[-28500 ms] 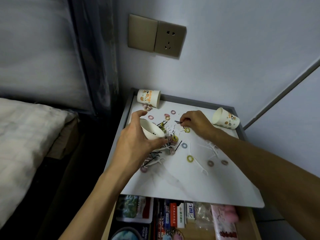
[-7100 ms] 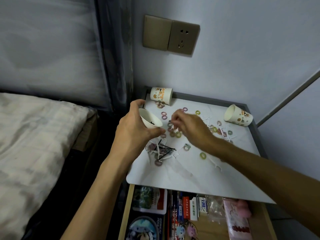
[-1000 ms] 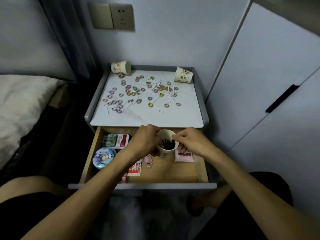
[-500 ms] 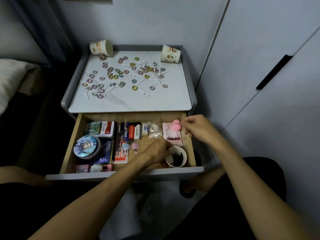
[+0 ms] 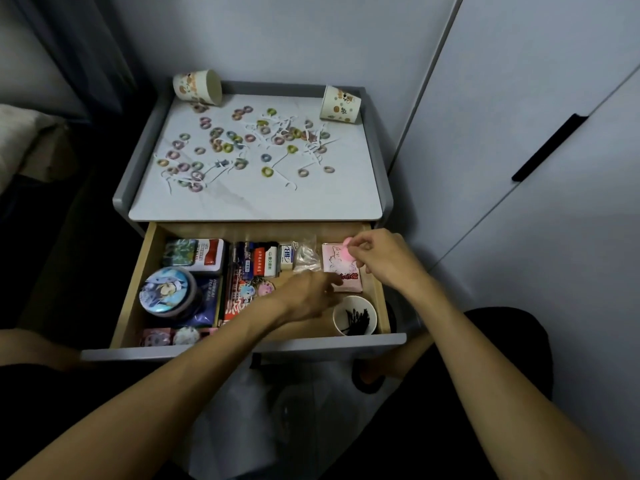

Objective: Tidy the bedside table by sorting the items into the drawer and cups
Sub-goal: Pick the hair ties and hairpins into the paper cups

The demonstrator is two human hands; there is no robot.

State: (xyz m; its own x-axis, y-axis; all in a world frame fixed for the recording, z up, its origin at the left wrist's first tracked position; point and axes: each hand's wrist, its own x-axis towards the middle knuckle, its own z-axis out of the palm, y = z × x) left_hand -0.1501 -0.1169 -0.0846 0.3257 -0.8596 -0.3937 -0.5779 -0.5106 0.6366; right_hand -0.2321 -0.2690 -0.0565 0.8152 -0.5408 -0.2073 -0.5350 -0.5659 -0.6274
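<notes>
Looking down, I count one wardrobe (image 5: 519, 237) at right with one black handle (image 5: 547, 147), one desk (image 5: 311, 202) and one drawer (image 5: 346, 344) standing open beneath it. Three cups: the left cup (image 5: 197, 86) and the right cup (image 5: 340, 105) lie tipped at the back corners of the desk, and the third cup (image 5: 356, 301) stands upright in the drawer's front right corner. It carries a tangle of black hairpins (image 5: 356, 322), too knotted to count.

Two grips work over the drawer. The left grip (image 5: 311, 296) is blurred. Its fingers look loose and hold nothing, and it sits just left of the third cup, apart from it. The right grip (image 5: 381, 258) is narrow, pinching one small pink round piece (image 5: 347, 242) above the one pink packet (image 5: 341, 271) at the drawer's back right, well behind the third cup.

One round tin (image 5: 166, 292) sits at the drawer's left. Small coloured rings (image 5: 266, 172) litter the desk by the dozen, mixed with thin white strips (image 5: 287, 157); I cannot give a sure number for either
</notes>
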